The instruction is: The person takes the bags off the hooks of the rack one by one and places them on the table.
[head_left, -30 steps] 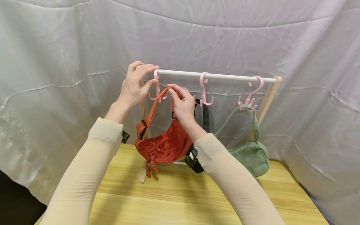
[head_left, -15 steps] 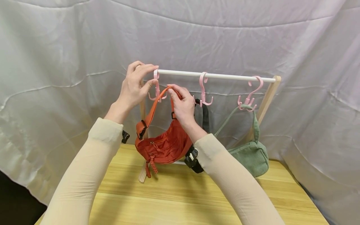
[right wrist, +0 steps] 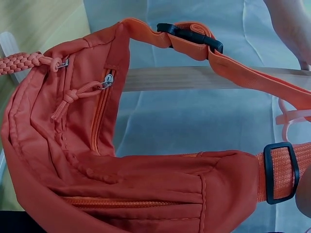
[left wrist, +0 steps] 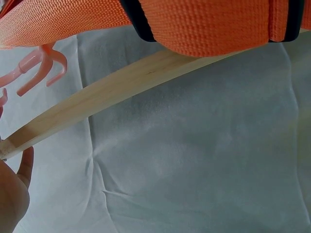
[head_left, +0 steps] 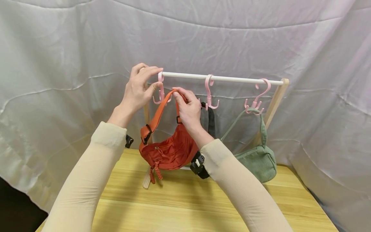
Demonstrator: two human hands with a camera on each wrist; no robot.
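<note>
In the head view, my right hand pinches the top of the orange strap of a red waist bag. The bag hangs from that grip, with its zips and braided pulls facing me. Beside the strap's top is a pink hook at the rod's left end. My left hand holds this hook between thumb and fingers. Whether the strap touches the prongs is unclear. In the left wrist view, the pink prongs are close to the strap. The right wrist view shows the bag and its black buckle.
Two more pink hooks hang on the white rod: a middle hook and a right hook. A green corduroy bag hangs from the right one. Behind my right hand is a dark strap. The wooden-legged rack stands on a table.
</note>
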